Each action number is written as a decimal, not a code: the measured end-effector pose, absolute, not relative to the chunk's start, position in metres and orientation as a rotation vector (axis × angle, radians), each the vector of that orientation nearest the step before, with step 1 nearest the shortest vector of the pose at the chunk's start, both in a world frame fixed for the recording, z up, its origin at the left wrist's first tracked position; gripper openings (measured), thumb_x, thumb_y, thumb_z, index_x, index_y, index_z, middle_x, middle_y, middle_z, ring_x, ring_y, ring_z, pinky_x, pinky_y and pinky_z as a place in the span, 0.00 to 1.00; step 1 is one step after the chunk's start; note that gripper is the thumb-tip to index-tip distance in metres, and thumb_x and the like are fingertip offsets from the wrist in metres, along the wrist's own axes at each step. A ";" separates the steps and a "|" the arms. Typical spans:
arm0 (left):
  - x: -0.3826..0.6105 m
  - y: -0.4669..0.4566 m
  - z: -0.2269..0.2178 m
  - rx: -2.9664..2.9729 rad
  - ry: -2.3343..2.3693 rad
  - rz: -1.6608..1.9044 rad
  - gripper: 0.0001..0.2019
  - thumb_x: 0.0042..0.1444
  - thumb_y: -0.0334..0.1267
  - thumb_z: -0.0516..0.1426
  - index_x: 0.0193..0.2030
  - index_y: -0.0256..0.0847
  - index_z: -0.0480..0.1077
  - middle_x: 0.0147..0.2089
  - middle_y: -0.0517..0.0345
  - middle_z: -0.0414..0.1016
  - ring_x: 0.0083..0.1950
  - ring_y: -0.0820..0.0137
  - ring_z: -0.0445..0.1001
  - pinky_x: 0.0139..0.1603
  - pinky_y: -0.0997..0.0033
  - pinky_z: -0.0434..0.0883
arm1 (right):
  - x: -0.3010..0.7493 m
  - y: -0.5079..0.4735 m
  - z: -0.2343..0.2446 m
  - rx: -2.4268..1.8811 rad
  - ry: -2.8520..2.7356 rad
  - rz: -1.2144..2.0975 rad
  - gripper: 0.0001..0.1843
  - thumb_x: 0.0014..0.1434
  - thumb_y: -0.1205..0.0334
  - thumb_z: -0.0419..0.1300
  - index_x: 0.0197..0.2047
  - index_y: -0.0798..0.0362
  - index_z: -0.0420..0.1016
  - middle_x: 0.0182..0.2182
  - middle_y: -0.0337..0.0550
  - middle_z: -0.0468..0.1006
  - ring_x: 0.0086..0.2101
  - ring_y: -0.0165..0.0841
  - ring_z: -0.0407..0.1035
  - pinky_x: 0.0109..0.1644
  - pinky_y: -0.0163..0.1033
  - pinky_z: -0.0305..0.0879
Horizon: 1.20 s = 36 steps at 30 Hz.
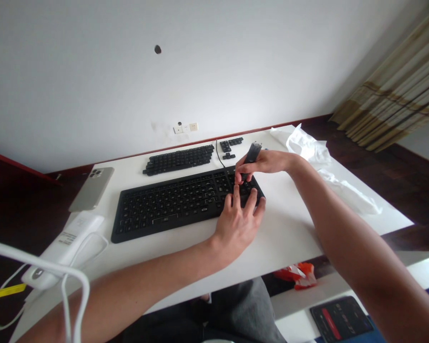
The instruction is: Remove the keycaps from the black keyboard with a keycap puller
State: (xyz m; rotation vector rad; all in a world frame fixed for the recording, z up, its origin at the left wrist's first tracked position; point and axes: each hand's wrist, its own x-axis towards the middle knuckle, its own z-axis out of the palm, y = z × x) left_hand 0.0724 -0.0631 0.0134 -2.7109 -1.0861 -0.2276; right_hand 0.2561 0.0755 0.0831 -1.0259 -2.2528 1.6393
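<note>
A black keyboard [171, 202] lies on the white table, its keycaps off over most of it so that the switches show. My right hand [262, 162] is closed around a black brush [253, 152], held upright with its bristle-like end on top. The brush's lower end is at the keyboard's right section, mostly hidden by my fingers. My left hand [239, 219] rests on the number-pad area with fingers spread, its index fingertip close to my right fingers. Behind the keyboard, removed black keycaps [180, 159] stand in rows, with smaller groups [230, 144] to their right.
At the left lie a phone [92, 188] and a white power strip [64, 247] with cables. Crumpled white plastic [307, 145] covers part of the table's right side. An orange-red wrapper [296, 275] and a dark device with a screen [341, 319] are below the front edge.
</note>
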 end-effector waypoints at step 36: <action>0.060 -0.025 0.034 -2.941 -0.881 -0.230 0.36 0.64 0.27 0.56 0.77 0.54 0.57 0.71 0.52 0.65 0.63 0.57 0.67 0.71 0.48 0.59 | 0.282 0.098 0.066 -1.368 -1.651 1.666 0.24 0.58 0.39 0.70 0.36 0.55 0.84 0.37 0.56 0.87 0.36 0.43 0.83 0.48 0.49 0.84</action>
